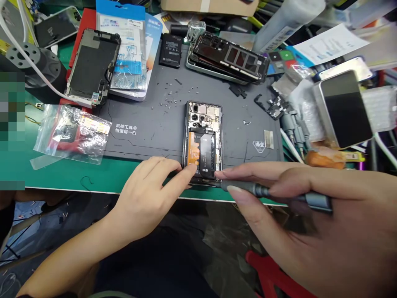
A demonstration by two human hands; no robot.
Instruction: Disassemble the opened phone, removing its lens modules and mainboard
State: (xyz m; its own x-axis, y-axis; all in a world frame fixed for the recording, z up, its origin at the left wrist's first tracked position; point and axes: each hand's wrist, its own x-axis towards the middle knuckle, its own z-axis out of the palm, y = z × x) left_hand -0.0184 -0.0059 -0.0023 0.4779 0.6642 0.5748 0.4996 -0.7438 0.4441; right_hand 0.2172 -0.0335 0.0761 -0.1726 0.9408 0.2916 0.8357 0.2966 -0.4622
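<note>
An opened phone [205, 142] lies near the mat's front edge, back cover off. Its circuit board and camera lenses show at the top, and an orange-labelled battery with a black flex cable marked SUB below. My left hand [149, 203] grips the phone's lower left side, thumb over the battery's lower corner and fingers along the edge. In my right hand [328, 231] is a slim grey screwdriver [257, 189], held nearly level between thumb and fingers. Its tip points left at the phone's bottom right end; exact contact is hard to make out.
The dark grey work mat [149, 136] carries loose screws [169, 100] behind the phone. Further back are a battery [170, 50] and stacked phone parts [229, 58]. At left lie a screen assembly [93, 66] and a plastic bag [72, 134]; a silver-framed device [344, 107] stands at right.
</note>
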